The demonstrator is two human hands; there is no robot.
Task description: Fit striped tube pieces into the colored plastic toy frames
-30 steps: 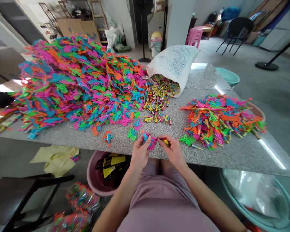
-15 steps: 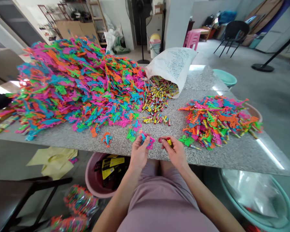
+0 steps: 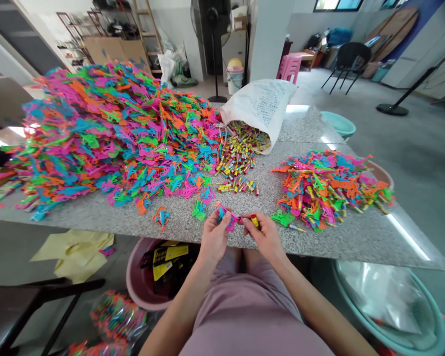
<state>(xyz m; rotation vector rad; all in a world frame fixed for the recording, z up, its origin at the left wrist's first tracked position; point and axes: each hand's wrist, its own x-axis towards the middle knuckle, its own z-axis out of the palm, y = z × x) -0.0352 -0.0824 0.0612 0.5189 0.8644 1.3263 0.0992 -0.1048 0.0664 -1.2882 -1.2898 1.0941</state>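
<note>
Pink, blue and orange plastic toys (image 3: 230, 224) are bunched in your left hand (image 3: 214, 236), just above the near edge of the granite worktop (image 3: 181, 211), pinched between thumb and fingers. Your right hand (image 3: 266, 236) pinches a small crimson piece (image 3: 241, 220) between thumb and forefinger, right at the pink end of the bunch; you cannot tell whether the two parts are joined. A yellow-and-red tube (image 3: 254, 220) is tucked against the curled fingers of that same hand.

Expect the toys to be very light, thin and fairly stiff, with smooth faces that may slide on one another. Their narrow projecting parts would probably bend or snap first, so hold each by its broad flat middle and leave the end free. The tube looks light and easily rolled; a pinch around its barrel should suit it better than a squeeze on the tip.

Just beside your left hand lies a green toy (image 3: 199, 209). Near your right is a mixed pile (image 3: 328, 188) of toys and tubes. Farther out, loose tubes (image 3: 238, 157) spill from a white sack (image 3: 261, 105), beside the large heap of toys (image 3: 114, 136).
</note>
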